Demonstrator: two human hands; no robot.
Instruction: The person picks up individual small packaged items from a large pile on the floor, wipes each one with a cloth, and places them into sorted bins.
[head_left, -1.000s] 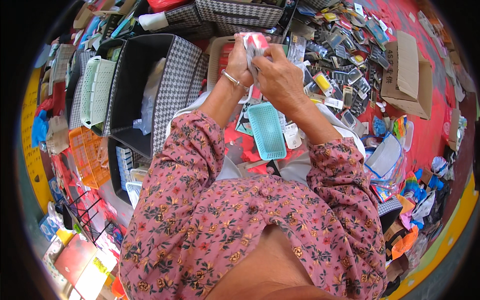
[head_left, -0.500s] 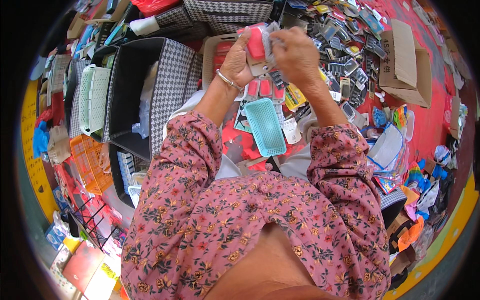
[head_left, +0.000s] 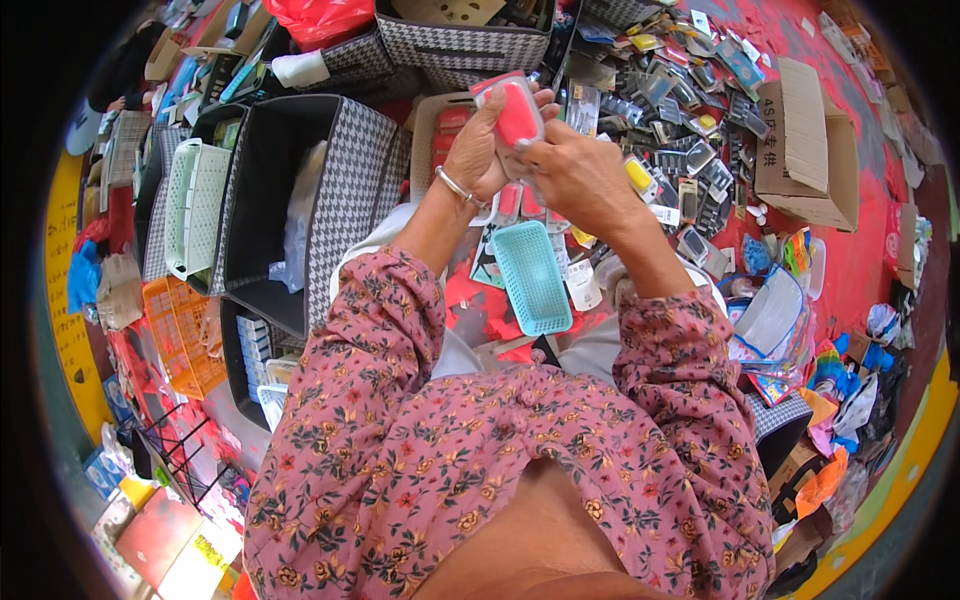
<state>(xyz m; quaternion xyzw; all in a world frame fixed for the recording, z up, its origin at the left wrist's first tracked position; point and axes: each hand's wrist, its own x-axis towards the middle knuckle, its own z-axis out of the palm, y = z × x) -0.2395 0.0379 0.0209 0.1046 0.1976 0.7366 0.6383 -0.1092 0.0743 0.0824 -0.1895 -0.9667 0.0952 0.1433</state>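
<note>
High in the middle, my left hand (head_left: 477, 158) is closed around a red item in a clear blister pack (head_left: 519, 115), its thumb along the near-left edge. My right hand (head_left: 582, 180) has its thumb and fingers pressed together at the pack's lower right corner. Just below both hands lie several similar red packs (head_left: 508, 204), partly hidden by my wrists. A turquoise plastic basket (head_left: 535, 290) rests between my legs, nearer to me. Left of my left hand, a cream basket (head_left: 423, 135) holds more red packs.
Houndstooth storage boxes (head_left: 362, 170) stand at left, near a pale green basket (head_left: 190, 205) and an orange crate (head_left: 180, 345). A heap of small packaged goods (head_left: 700, 155) spreads at the far right, beside an open cardboard box (head_left: 800, 150). Clear plastic bags (head_left: 770, 310) lie right.
My right hand has moved down and slightly left, from the crumpled clear plastic by the pack's upper right side to its lower corner. The pack's red face now shows more fully.
</note>
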